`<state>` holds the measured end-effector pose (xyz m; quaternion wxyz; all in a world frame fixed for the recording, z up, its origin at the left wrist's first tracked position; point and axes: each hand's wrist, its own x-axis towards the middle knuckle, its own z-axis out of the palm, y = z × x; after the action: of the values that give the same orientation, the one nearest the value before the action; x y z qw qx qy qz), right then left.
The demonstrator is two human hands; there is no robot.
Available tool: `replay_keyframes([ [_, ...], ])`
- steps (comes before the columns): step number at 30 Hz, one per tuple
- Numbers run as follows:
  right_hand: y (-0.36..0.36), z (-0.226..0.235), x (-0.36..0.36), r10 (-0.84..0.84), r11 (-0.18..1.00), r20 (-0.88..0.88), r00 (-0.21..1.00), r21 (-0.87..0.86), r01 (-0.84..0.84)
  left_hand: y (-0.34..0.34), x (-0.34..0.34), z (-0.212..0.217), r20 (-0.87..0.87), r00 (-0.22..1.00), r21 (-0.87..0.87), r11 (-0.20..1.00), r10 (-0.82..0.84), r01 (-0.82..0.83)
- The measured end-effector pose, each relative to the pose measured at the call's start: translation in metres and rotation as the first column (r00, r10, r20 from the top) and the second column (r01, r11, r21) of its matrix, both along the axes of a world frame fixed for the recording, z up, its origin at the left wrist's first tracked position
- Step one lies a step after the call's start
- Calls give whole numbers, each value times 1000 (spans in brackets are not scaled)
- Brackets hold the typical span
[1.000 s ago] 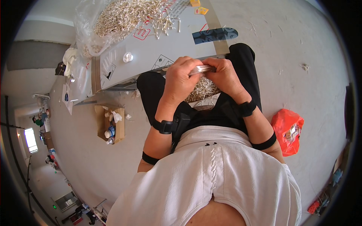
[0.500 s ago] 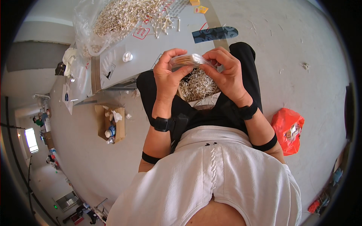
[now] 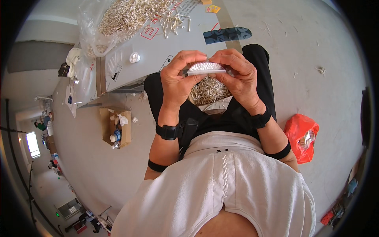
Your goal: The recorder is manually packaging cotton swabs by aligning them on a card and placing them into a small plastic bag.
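Between my two hands I hold a clear pack of cotton swabs [image 3: 206, 67], its white tips turned toward me in a dense block. My left hand [image 3: 178, 73] pinches the left end, thumb below and fingers on top. At the other end my right hand [image 3: 237, 73] grips in the same way. Beneath the pack, between my knees, a box of loose cotton swabs [image 3: 209, 90] shows partly behind my hands. Beyond them stands a grey table [image 3: 154, 51] with a heap of cotton swabs [image 3: 128, 17] spilling from a clear plastic bag [image 3: 87, 29].
On the table are a small white round container [image 3: 134, 57] and a dark patterned strip [image 3: 227, 35]. A cardboard box [image 3: 106, 126] with bottles and crumpled paper stands on the floor to the left. To the right lies a red plastic bag [image 3: 292, 130]. Stray swabs dot the floor.
The pack has turned in my hands: its sticks showed from the side before, and now the white tips face me. My right hand has shifted slightly right.
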<state>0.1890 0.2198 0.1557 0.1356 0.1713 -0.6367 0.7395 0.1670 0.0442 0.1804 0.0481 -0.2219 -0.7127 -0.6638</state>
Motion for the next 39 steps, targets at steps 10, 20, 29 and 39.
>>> replay_keyframes([
  [10, 1, 11, 5, -115, 989, -91, 989, 82, 123, 4, 1, 12, -238, 969, -136, 985, 68, -103],
  [20, 2, 8, 4, -135, 983, -101, 986, 108, 146, 4, -2, 9, -307, 950, -166, 981, 48, -103],
  [29, 1, 0, 0, -99, 995, 28, 995, -17, 100, 3, 3, 4, -22, 999, -127, 991, 35, -38],
  [39, 2, -4, -2, 36, 970, 302, 953, -241, 40, -2, -2, -17, 86, 995, -114, 993, 53, -43],
])
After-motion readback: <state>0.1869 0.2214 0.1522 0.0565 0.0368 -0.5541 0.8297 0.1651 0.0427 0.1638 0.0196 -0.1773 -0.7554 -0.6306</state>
